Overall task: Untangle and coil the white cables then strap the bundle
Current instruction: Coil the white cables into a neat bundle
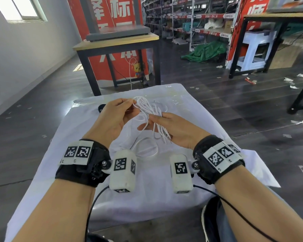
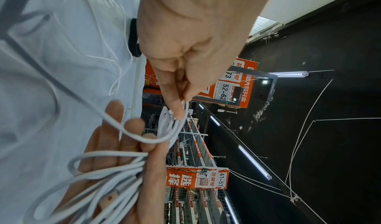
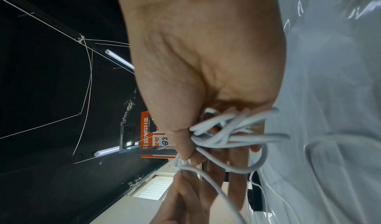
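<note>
The white cables (image 1: 148,109) hang as a bunch of several loops between both hands above the table. My left hand (image 1: 132,104) pinches the far end of the loops with thumb and forefinger; the left wrist view shows this pinch (image 2: 179,107). My right hand (image 1: 151,121) grips the middle of the bunch, thumb on top, with the cable ends trailing toward my wrist. In the right wrist view the right hand (image 3: 195,147) clamps several crossing strands (image 3: 224,136). One loose cable loop (image 1: 146,147) lies on the cloth below. A black strap (image 1: 100,108) lies on the table, mostly hidden behind my left hand.
The table (image 1: 208,130) is covered with a white cloth under clear plastic. A wooden desk (image 1: 115,44) with black legs stands beyond it, in front of a red banner. Storage shelves (image 1: 191,18) fill the back. My shoe (image 1: 205,222) shows at the lower right.
</note>
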Demonstrator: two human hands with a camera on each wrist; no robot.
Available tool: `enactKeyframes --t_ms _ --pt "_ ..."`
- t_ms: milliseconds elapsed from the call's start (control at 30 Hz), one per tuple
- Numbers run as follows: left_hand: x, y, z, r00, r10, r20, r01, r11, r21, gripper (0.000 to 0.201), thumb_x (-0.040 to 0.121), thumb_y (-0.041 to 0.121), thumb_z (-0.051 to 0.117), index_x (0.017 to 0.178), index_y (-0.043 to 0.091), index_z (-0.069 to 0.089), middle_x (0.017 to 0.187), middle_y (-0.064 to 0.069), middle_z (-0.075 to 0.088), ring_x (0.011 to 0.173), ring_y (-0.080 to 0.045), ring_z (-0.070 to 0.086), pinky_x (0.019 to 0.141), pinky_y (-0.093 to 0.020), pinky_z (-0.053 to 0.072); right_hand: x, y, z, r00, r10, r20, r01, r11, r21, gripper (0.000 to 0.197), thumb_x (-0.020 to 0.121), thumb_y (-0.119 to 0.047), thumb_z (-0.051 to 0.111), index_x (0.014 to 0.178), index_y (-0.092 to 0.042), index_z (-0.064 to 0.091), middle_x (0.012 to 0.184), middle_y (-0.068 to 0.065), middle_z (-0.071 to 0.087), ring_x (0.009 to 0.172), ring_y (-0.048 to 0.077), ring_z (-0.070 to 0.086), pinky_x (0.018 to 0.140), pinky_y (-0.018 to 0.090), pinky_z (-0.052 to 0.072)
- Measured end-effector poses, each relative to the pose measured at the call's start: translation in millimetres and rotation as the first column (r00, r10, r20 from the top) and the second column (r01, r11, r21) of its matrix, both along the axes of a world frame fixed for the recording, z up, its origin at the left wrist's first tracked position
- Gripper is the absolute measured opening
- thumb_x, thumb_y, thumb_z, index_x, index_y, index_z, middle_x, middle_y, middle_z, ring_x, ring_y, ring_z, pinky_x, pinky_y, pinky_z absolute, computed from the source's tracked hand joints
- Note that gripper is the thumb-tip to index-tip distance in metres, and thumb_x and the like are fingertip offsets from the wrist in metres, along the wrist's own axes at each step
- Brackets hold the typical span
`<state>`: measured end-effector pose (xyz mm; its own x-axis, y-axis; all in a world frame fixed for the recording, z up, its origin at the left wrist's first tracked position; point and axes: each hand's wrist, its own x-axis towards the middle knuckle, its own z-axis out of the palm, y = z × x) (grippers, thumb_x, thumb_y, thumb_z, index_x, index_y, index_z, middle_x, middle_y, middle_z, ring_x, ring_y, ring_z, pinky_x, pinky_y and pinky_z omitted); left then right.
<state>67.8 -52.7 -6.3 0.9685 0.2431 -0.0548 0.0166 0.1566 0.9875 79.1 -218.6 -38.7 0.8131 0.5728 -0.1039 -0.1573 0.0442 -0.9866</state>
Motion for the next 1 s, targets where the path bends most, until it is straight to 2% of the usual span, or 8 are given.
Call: enactKeyframes --t_ms 167,300,400,567,733,800,867,1000 --pt "0.1 -4.3 -0.5 0.999 0.024 0.032 -0.023 0.999 -0.034 0.019 0.099 0.008 0.049 0.091 0.002 0.065 0.083 -0.009 0.065 0.068 -0.01 0.065 0.066 -0.016 0.055 -2.5 2.5 1.5 1.0 -0.019 -0.025 0.021 0.996 0.084 0.022 0.102 -0.022 0.041 0.109 -0.003 0.052 0.076 0.004 0.059 0.077 0.019 0.07 0.085 0.03 0.051" --pt "-0.2 -4.0 -0.5 0.998 0.056 0.007 -0.055 0.996 -0.066 0.018 0.099 0.009 0.049 0.094 0.002 0.065 0.082 -0.009 0.067 0.067 -0.01 0.068 0.064 -0.017 0.055 -2.0 1.9 2.8 0.996 -0.026 -0.083 0.04 0.985 0.166 0.022 0.1 -0.019 0.045 0.103 -0.001 0.058 0.074 0.004 0.054 0.069 0.016 0.064 0.086 0.041 0.056" --pt "-1.5 -0.8 1.3 1.0 -0.029 -0.012 0.029 0.999 -0.016 0.016 0.098 0.01 0.05 0.099 0.003 0.065 0.09 -0.012 0.069 0.073 -0.014 0.07 0.066 -0.02 0.056 0.2 3.5 3.4 0.982 -0.129 -0.137 0.159 0.958 0.237 0.015 0.098 -0.015 0.05 0.093 -0.003 0.058 0.071 0.004 0.051 0.063 0.015 0.056 0.07 0.034 0.059" --pt "-12.2 -6.2 -1.2 0.912 -0.327 -0.248 0.394 0.867 0.304 0.022 0.098 0.02 0.051 0.108 0.008 0.066 0.1 -0.008 0.074 0.095 -0.021 0.07 0.086 -0.031 0.056 16.4 -3.6 1.9 0.869 -0.434 -0.24 0.495 0.775 0.392 0.022 0.101 -0.013 0.044 0.08 -0.008 0.049 0.063 0.002 0.048 0.046 0.008 0.048 0.048 0.022 0.046" --pt "-18.8 -14.4 -6.5 0.748 -0.527 -0.404 0.658 0.672 0.341 0.034 0.097 0.035 0.05 0.116 0.012 0.065 0.102 -0.004 0.074 0.084 -0.014 0.069 0.083 -0.024 0.055 26.9 -14.9 -2.1 0.758 -0.593 -0.27 0.649 0.65 0.396 0.023 0.102 -0.015 0.041 0.082 -0.012 0.052 0.067 0.002 0.053 0.054 0.009 0.047 0.057 0.022 0.04" --pt "-20.3 -15.1 -6.4 0.733 -0.552 -0.397 0.68 0.601 0.419 0.027 0.095 0.031 0.055 0.114 0.015 0.067 0.093 0.004 0.074 0.075 -0.006 0.062 0.074 -0.018 0.052 29.0 -16.8 -2.7 0.73 -0.614 -0.3 0.681 0.613 0.401 0.024 0.102 -0.016 0.043 0.081 -0.012 0.054 0.065 0.001 0.056 0.053 0.008 0.049 0.057 0.023 0.041" --pt "-18.9 -12.2 -6.5 0.787 -0.53 -0.317 0.614 0.62 0.488 0.017 0.093 0.021 0.059 0.107 0.021 0.069 0.086 0.013 0.071 0.077 -0.001 0.059 0.07 -0.013 0.049 30.5 -19.6 -1.5 0.688 -0.626 -0.368 0.724 0.552 0.414 0.025 0.102 -0.017 0.044 0.079 -0.011 0.054 0.061 -0.001 0.059 0.05 0.007 0.052 0.057 0.022 0.044" --pt "-19.4 -3.4 -4.0 0.819 -0.559 -0.127 0.518 0.627 0.582 0.019 0.089 0.005 0.063 0.099 0.019 0.07 0.096 0.008 0.071 0.091 -0.003 0.062 0.084 -0.015 0.049 31.6 -32.0 0.4 0.615 -0.52 -0.593 0.787 0.358 0.501 0.021 0.102 -0.013 0.043 0.084 -0.007 0.054 0.064 0.004 0.066 0.047 0.008 0.062 0.056 0.021 0.054"
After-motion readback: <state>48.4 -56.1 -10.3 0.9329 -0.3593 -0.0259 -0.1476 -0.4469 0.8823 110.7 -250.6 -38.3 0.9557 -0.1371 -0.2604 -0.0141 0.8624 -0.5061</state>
